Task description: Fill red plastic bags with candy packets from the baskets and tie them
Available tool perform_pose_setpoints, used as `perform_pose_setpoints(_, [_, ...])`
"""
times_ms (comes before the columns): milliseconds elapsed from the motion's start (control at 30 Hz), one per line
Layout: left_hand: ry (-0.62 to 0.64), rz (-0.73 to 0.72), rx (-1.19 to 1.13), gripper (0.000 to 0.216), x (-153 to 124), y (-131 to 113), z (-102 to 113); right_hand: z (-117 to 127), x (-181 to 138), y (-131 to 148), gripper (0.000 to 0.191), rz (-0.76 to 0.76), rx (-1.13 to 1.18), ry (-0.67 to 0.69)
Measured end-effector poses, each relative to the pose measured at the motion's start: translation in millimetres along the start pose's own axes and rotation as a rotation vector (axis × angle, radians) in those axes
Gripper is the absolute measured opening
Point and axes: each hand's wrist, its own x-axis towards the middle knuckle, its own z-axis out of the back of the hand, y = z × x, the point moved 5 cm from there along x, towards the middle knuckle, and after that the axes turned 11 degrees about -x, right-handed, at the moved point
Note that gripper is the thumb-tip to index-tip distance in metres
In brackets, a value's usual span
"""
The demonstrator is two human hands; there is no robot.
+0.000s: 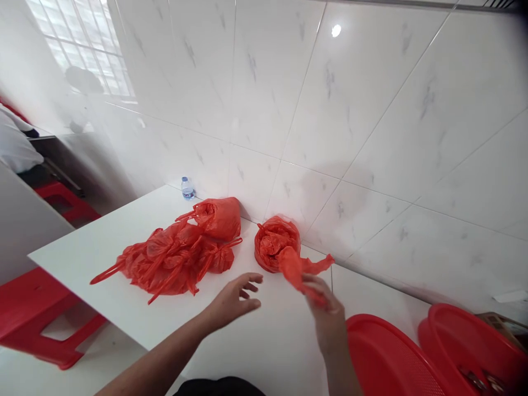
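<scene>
My right hand [324, 305] is closed around the gathered end of a red plastic bag [275, 242], whose bulky body rests on the white table against the tiled wall. The twisted top of that bag stretches from its body toward my fingers. My left hand [237, 300] hovers over the table with fingers apart, holding nothing, just in front of and left of the bag. Farther left lies a heap of red plastic bags [165, 261] with their handles sticking out. Behind the heap, a fuller red bag [223, 217] leans near the wall. What the bags contain is hidden.
A small water bottle [187, 188] stands at the table's far left corner. Red plastic baskets [388, 357] are at the right, one with metal items inside. A red stool [37, 308] is left of the white table [103, 236]. Another person's sleeve [18, 143] shows at far left.
</scene>
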Motion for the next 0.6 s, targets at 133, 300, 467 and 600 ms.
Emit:
perform_pose_setpoints(133, [0.206,0.079,-0.512,0.081,-8.7,-9.2,-52.3,-45.7,-48.1,8.2,0.02,0.127,-0.195,0.315])
perform_pose_setpoints(300, [-0.015,0.349,-0.649,0.054,-12.7,28.8,-62.8,-66.8,-76.4,0.0,0.021,0.054,-0.19,0.495])
perform_pose_setpoints(467, [-0.121,0.392,-0.536,0.033,-17.5,46.7,-54.4,-55.1,-80.5,-26.3,0.019,-0.178,-0.097,0.393])
perform_pose_setpoints(600, [-0.148,0.383,-0.513,0.017,-22.2,43.4,-55.9,-48.4,-82.0,-55.5,0.04,-0.387,0.006,0.234])
